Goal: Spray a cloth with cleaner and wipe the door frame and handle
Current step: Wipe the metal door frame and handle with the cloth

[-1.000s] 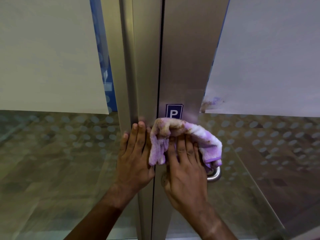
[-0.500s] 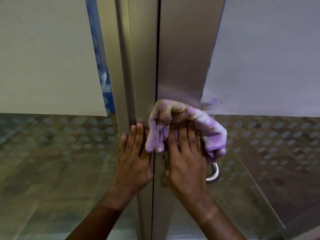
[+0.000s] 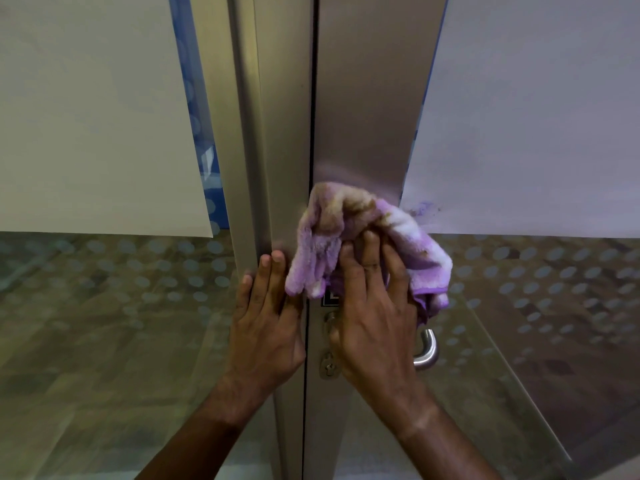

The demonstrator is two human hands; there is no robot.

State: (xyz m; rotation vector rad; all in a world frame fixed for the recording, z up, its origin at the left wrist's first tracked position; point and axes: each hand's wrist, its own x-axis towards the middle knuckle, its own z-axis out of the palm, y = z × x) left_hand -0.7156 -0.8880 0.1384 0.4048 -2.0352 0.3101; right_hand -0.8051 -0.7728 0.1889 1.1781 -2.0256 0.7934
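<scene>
A brushed metal door frame [image 3: 367,109] runs up the middle, with a dark gap between its two uprights. My right hand [image 3: 375,320] presses a crumpled purple and white cloth [image 3: 349,240], stained brown, flat against the right upright. The cloth covers most of a small blue sign beneath it. Below my right hand the curved metal handle [image 3: 427,351] sticks out to the right, and a keyhole [image 3: 328,367] shows beside my palm. My left hand [image 3: 268,320] rests flat on the left upright [image 3: 277,133] with fingers pointing up, holding nothing.
Glass panels with a frosted dot pattern [image 3: 554,289] flank the frame on both sides. A pale sheet [image 3: 97,116] covers the upper left glass and another [image 3: 536,116] the upper right. A purple smudge [image 3: 424,207] marks the right sheet's lower corner.
My right hand has slid the cloth upward along the right upright, covering the blue sign. The handle and keyhole below it have come into view. My left hand has stayed put.
</scene>
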